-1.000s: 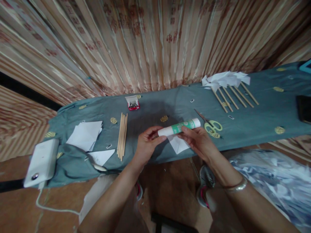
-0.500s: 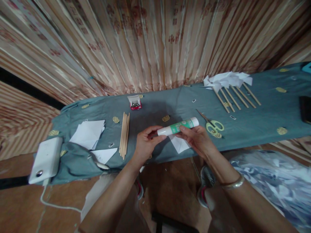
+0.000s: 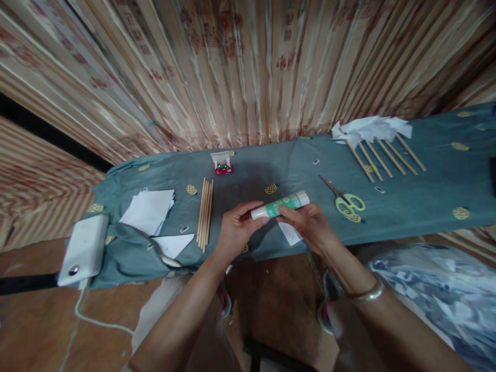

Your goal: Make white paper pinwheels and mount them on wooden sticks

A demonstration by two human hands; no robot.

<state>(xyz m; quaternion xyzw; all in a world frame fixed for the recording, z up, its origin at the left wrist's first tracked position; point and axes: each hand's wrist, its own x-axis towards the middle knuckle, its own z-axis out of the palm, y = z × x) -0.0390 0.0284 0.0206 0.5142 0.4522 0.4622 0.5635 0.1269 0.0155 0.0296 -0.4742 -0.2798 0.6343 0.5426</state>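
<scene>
A white and green glue stick (image 3: 274, 207) is held level above the near part of the table, tilted slightly up to the right. My left hand (image 3: 237, 227) pinches its white left end between thumb and fingers. Around the green-labelled body, toward the right end, my right hand (image 3: 306, 223) is closed. Below the right hand a folded piece of white paper (image 3: 290, 235) lies on the cloth, partly covered by the fingers. To the right lie green-handled scissors (image 3: 344, 200) with slightly parted blades. A bundle of wooden sticks (image 3: 204, 214) lies left of my left hand.
Paper pinwheels on sticks (image 3: 374, 132) lie at the back right. A red box of metal pins (image 3: 222, 164) stands open at the back. White paper squares (image 3: 149, 209), a paper triangle (image 3: 176, 244) and a white power bank (image 3: 84, 248) with a cable are at the left. A plastic bag (image 3: 442, 294) sits lower right.
The view has shifted slightly, so the table's things appear farther right. Both hands still hold the glue stick, whose right end now sits a little lower and closer to the left hand.
</scene>
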